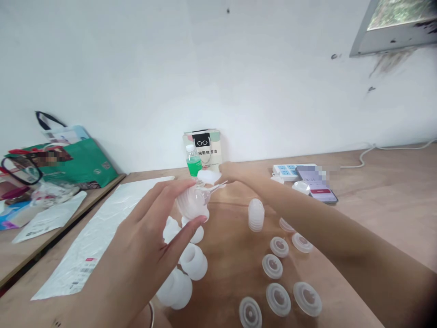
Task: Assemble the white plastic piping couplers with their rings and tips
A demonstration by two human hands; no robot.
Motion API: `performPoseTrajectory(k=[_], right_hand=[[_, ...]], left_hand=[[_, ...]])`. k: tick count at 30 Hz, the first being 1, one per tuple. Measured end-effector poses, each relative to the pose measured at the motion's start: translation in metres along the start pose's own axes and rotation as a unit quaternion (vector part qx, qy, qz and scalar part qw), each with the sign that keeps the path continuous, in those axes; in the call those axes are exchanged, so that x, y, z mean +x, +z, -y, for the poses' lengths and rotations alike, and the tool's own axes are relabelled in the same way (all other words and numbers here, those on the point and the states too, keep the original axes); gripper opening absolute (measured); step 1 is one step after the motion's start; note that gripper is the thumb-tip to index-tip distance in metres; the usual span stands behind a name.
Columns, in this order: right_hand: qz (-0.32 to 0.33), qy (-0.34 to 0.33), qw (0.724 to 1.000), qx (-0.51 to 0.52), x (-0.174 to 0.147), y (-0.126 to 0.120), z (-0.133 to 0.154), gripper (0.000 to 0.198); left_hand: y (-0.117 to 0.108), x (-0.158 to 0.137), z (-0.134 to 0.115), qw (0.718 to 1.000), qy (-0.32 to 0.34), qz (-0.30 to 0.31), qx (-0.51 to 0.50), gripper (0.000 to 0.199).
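My left hand grips a clear ribbed plastic piece with a thin pointed tip between thumb and fingers; the tip points right. Beyond it, my right hand reaches across to a white cup-shaped piece and appears to hold it, though its fingers are mostly hidden. Below my left hand stand several white rounded cups. A ribbed translucent dome stands upright at centre right. Several round translucent discs lie under my right forearm.
A green-labelled bottle and a paper bag stand by the wall. To the right are a power strip and a phone. A white plastic mailer lies at left, with a green bag beyond.
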State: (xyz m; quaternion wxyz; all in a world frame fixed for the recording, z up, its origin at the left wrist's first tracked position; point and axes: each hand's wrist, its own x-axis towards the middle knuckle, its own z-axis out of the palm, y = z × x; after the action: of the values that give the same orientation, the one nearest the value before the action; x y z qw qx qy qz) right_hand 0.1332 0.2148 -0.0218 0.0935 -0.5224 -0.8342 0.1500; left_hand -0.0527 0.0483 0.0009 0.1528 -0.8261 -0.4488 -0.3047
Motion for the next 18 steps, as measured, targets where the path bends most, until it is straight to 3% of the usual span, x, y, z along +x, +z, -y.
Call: performPoseTrajectory(k=[3,6,10,13,18], right_hand=[[-0.024,0.034,0.999,0.032,-0.025,-0.018,-0.021,0.036],[-0.023,0.006,0.994,0.106,-0.070,-0.022,-0.040,0.037],[0.040,-0.088,0.943,0.318,-0.120,-0.005,-0.052,0.042],[0.073,-0.097,0.920,0.372,-0.137,0.007,-0.050,0.047],[0.065,-0.113,0.922,0.364,-0.143,0.011,-0.042,0.046]], left_hand=[[-0.001,-0.001,-0.001,0.997,-0.054,-0.017,-0.048,0.038],[0.003,0.002,-0.005,0.984,-0.101,-0.057,-0.137,0.039],[0.012,0.009,-0.015,0.959,-0.121,-0.093,-0.239,0.042],[0.019,0.013,-0.025,0.942,-0.099,-0.058,-0.314,0.041],[0.028,0.014,-0.034,0.911,-0.111,-0.005,-0.398,0.034]])
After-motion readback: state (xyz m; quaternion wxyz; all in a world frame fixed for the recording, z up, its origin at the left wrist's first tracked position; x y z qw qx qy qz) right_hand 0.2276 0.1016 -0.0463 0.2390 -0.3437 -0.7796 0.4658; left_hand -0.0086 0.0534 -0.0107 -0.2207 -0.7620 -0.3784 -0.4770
